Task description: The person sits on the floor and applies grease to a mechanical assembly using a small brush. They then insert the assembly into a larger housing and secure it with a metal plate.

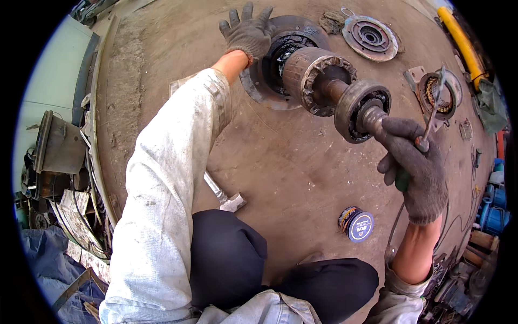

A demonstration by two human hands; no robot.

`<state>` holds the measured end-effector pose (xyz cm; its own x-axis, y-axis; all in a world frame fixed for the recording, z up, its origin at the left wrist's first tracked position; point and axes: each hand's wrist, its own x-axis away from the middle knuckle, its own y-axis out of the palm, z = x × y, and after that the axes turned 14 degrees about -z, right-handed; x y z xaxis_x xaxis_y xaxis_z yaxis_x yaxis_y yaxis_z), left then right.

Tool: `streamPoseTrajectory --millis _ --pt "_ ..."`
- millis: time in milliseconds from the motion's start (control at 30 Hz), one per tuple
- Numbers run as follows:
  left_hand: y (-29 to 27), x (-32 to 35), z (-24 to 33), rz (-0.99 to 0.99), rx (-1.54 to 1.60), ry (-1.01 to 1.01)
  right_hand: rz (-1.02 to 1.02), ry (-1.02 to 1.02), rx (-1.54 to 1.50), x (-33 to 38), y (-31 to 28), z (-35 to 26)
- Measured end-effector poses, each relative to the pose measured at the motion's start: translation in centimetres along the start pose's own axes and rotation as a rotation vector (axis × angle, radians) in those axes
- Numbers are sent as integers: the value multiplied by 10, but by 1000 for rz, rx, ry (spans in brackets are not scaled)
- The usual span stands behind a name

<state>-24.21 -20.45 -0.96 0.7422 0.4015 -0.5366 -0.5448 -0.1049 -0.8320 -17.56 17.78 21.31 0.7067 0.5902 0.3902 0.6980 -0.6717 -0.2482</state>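
Head view: line up the weight, mind the fingers

In the head view, a thick metal shaft slants above the floor, carrying a rusty drum and, nearer the person, a bearing. Its far end points at the opening of a round metal plate; how deep it sits there I cannot tell. The right hand has its gloved fingers closed around the near end of the shaft, with a thin metal tool tucked into the same grip. The left hand is unclenched, fingers spread, at the plate's left edge; whether it presses on the rim is unclear.

The step in hand seems to be managing the shaft at the plate, and good handling means holding it in line with the opening so the drum does not scrape or jam. The left fingers are best kept on the outer rim, clear of the gap. Setting the tool down would probably give the right hand a firmer hold. The bearing looks greasy, so it should not touch the dusty floor. The hammer and round tin lie well apart from the shaft, leaving room to move.
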Motion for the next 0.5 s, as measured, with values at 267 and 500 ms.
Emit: streamPoseTrajectory --millis 267,500 --pt "-128 81 -103 -493 834 -192 -103 2 401 -107 100 -187" --pt "-177 146 -74 -930 336 398 -332 -39 420 -232 110 -249"
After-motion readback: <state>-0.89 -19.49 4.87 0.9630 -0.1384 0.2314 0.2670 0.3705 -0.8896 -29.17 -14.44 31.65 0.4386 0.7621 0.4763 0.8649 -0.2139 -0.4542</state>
